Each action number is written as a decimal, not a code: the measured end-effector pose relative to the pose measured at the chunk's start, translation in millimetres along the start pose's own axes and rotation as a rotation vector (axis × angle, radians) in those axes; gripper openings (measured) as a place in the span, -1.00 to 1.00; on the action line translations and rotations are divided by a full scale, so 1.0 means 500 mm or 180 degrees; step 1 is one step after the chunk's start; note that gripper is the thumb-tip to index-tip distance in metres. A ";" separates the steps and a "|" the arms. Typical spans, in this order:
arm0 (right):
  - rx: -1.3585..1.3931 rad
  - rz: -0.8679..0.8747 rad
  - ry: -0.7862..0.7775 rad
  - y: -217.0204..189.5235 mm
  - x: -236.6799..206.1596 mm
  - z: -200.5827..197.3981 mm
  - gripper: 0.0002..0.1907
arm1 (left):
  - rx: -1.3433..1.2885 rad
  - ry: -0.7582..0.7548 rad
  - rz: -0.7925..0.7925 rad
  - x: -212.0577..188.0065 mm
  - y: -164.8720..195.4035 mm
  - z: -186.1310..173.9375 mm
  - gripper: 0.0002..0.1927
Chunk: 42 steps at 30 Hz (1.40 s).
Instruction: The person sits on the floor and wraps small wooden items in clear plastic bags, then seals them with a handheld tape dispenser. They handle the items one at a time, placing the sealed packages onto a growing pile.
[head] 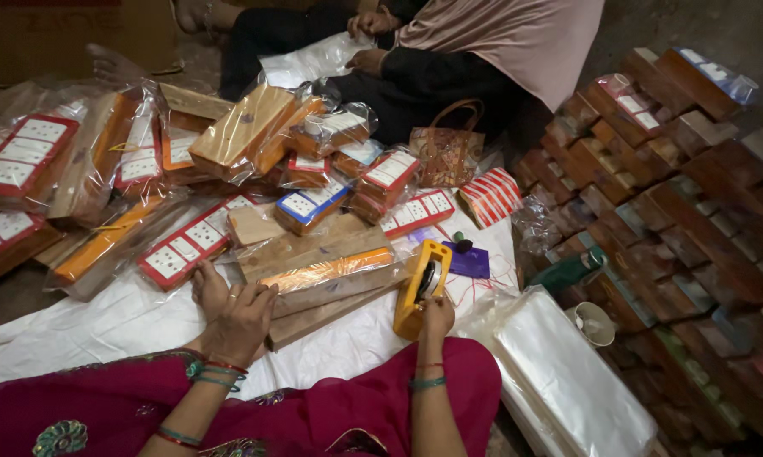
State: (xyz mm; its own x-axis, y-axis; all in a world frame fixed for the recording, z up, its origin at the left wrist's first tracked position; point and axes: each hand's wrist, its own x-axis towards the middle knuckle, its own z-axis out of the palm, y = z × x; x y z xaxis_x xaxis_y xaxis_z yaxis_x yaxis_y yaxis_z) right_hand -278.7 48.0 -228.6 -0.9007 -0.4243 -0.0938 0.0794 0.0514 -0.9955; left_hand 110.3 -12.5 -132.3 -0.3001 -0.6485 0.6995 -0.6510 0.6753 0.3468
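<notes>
We see the right hand with its grip clamped on the lower end of a yellow tape dispenser, which stands tilted on the white plastic sheet spread over the floor. The left hand rests palm down, fingers loosely together, on the near end of a long flat packet wrapped in clear film with an orange strip showing through; the grip is not closed around it, only pressing on top. That packet lies straight ahead of us, between the two hands, its far end just beside the dispenser.

Just beyond the dispenser we see a purple card and a small dark round object touching it. Farther out lies a spread of wrapped boxes, many with red or blue borders and white panels, some stacked on each other. A red-and-white striped packet lies to the right of them, next to a patterned brown bag.

To our right a stack of clear plastic bags lies near a small white cup, and behind these rises a large pile of brown boxes. Across from us another person sits, both hands on a clear sheet.
</notes>
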 end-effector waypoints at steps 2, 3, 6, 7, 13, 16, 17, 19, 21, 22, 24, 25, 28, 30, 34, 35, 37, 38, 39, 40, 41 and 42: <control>-0.0115 -0.0079 0.0022 -0.003 0.002 0.000 -0.93 | -0.0032 0.0030 -0.0041 0.001 0.002 0.000 -0.83; -0.0088 -0.0048 -0.0007 -0.004 0.002 0.000 -0.94 | -0.0024 0.0026 -0.0045 0.002 0.002 0.001 -0.83; -0.0051 0.0032 -0.0086 -0.002 0.004 0.002 -0.95 | 0.0001 0.0015 -0.0039 0.002 0.003 0.001 -0.83; -0.0067 0.0051 -0.0107 0.000 0.004 0.002 -0.94 | 0.0009 0.0010 -0.0034 0.002 0.002 0.001 -0.82; 0.0008 0.0006 -0.0097 0.007 0.005 0.002 -0.95 | -0.0036 0.0127 -0.0055 0.003 0.003 0.000 -0.84; -0.0011 -0.0003 -0.0130 0.007 0.008 0.003 -0.94 | -0.0076 0.0090 -0.0098 0.003 0.005 0.000 -0.82; -0.0065 -0.0015 -0.0133 0.007 0.008 0.003 -0.94 | -0.0079 0.0087 -0.0099 0.003 0.005 0.000 -0.82; 0.0012 -0.0069 -0.0167 0.007 0.009 0.003 -0.94 | -0.0079 0.0093 -0.0100 0.004 0.006 0.000 -0.83; 0.0044 -0.0108 -0.0201 0.007 0.008 0.003 -0.94 | -0.0086 0.0107 -0.0108 0.004 0.007 0.000 -0.82; 0.0041 -0.0123 -0.0219 0.006 0.007 0.003 -0.93 | -0.0089 0.0115 -0.0111 0.005 0.007 0.000 -0.82; 0.0070 -0.0110 -0.0237 0.003 0.004 0.002 -0.93 | -0.0082 0.0141 -0.0108 0.005 0.009 -0.001 -0.83; 0.0102 -0.0082 -0.0237 0.002 0.002 0.002 -0.93 | -0.0079 0.0153 -0.0106 0.006 0.009 -0.001 -0.84; 0.0196 -0.0036 -0.0263 -0.003 0.001 0.004 -0.93 | -0.0102 0.0142 -0.0095 0.006 0.008 0.000 -0.86; 0.0230 -0.0002 -0.0274 -0.004 0.002 0.006 -0.93 | -0.0078 0.0100 -0.0105 0.005 0.005 0.003 -0.86; 0.0245 0.0035 -0.0268 0.005 0.006 0.006 -0.92 | -0.0075 0.0129 -0.0065 0.001 -0.002 0.008 -0.85; 0.0248 0.0028 -0.0268 0.009 0.005 0.005 -0.92 | -0.0061 0.0097 -0.0042 0.000 -0.001 0.006 -0.83; 0.0272 -0.0034 -0.0266 0.012 0.005 0.002 -0.92 | -0.0036 0.0036 0.0003 0.005 0.005 -0.004 -0.81; 0.0283 -0.0068 -0.0262 0.009 0.006 0.002 -0.92 | 0.0141 -0.0108 -0.0055 0.008 0.013 -0.013 -0.87; -0.0058 -0.0294 -0.0212 0.006 0.005 0.002 -0.93 | 0.0320 -0.0235 -0.0103 0.012 0.020 -0.026 -0.90; -0.0373 -0.0555 -0.0154 0.002 0.007 0.004 -0.93 | 0.0497 -0.0320 -0.0134 0.020 0.027 -0.039 -0.88; -0.0394 -0.0436 -0.0126 -0.006 0.008 0.007 -0.91 | 0.0648 -0.0019 0.0056 0.037 0.033 -0.047 -0.88; -0.0401 -0.0335 -0.0107 -0.014 0.010 0.012 -0.87 | 0.0806 0.0308 0.0242 0.048 0.040 -0.059 -0.86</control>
State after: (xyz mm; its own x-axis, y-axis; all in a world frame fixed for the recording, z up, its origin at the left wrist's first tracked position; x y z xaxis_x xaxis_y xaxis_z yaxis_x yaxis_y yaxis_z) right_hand -281.0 40.1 -222.3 -0.8862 -0.4633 0.0083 -0.0705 0.1171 -0.9906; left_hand 110.8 -4.3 -90.3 -0.2946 -0.5546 0.7782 -0.7862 0.6036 0.1325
